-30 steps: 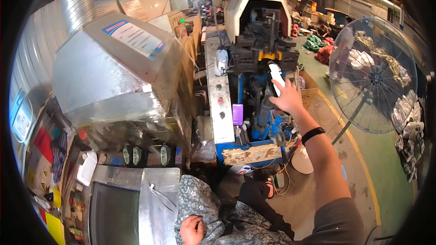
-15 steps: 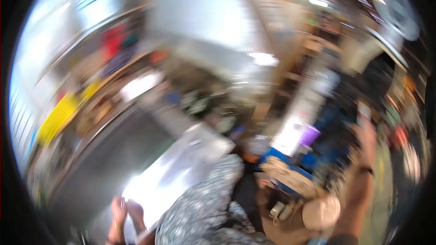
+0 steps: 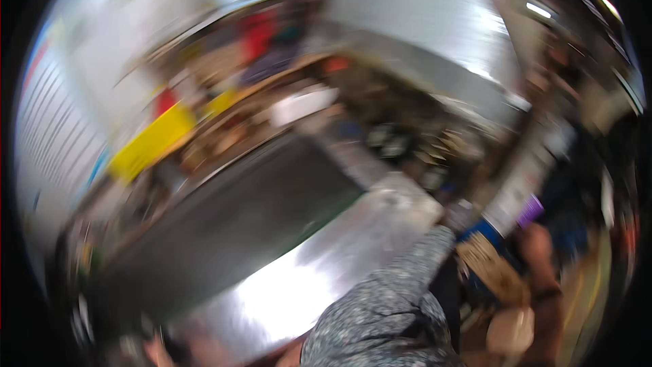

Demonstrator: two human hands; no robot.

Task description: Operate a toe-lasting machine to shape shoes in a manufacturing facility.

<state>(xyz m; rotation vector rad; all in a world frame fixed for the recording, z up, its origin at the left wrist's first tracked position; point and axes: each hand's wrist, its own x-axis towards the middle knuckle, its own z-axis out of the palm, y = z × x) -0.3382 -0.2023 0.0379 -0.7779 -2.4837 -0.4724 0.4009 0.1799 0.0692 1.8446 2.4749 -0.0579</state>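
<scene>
Near the lower left edge, a smeared part of my left hand (image 3: pixel 157 352) shows by the near left end of a shiny metal strip (image 3: pixel 360 238). Behind that strip lies a long dark flat surface (image 3: pixel 231 211). My right hand (image 3: pixel 536 245) is on the right, blurred, just below a small purple cup-like thing (image 3: pixel 530 209). Whether it touches that thing, or holds anything, I cannot make out. The fingers of both hands are too blurred to read.
Behind the dark surface runs a cluttered shelf with a yellow bin (image 3: pixel 153 141) and a white object (image 3: pixel 303 105). A large pale metal panel (image 3: pixel 421 13) stands at the back. By my right arm are a brown wooden piece (image 3: pixel 492 268) and a round pale-topped object (image 3: pixel 511 331).
The view has swung left, so the scene sits farther right in the picture. My right hand has drawn back toward the purple thing. My left hand has shifted left along the metal strip.
</scene>
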